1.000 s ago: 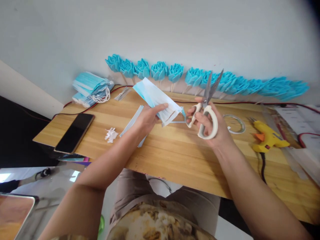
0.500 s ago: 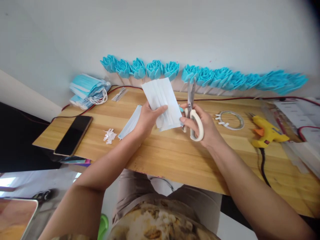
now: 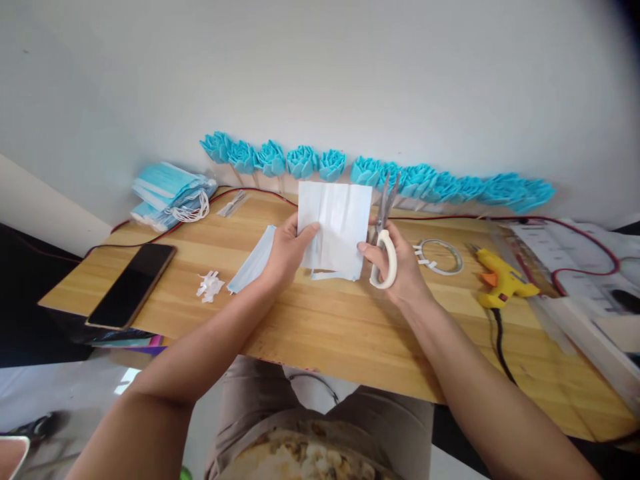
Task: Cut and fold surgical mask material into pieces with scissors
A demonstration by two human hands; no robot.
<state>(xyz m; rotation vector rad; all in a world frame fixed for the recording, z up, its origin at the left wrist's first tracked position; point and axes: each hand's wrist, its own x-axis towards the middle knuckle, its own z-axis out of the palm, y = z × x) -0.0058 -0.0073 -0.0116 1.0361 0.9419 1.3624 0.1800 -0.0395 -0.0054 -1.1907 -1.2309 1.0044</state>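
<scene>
A pale blue face mask (image 3: 340,220), its pleats spread and no ear loops showing, is held up between both hands. My left hand (image 3: 287,250) is closed on its left edge, thumb in front. My right hand (image 3: 403,267) pinches the right edge and also keeps hold of scissors (image 3: 385,250) with cream handles, blades pointing up. A narrow strip hangs along the mask's lower edge. Beside my left wrist another flat mask piece (image 3: 253,260) lies on the wooden table (image 3: 320,327).
Blue flowers (image 3: 303,161) on sticks line the wall. Masks with loops (image 3: 173,193) are stacked at left, near a phone (image 3: 133,285) and white scraps (image 3: 209,285). A tape roll (image 3: 443,257) and a yellow glue gun (image 3: 505,277) lie at right. A red-black cable (image 3: 465,217) runs behind.
The mask has turned from tilted to upright and its pleats are pulled wider. My right thumb now presses on its right edge. The whole view has shifted slightly.
</scene>
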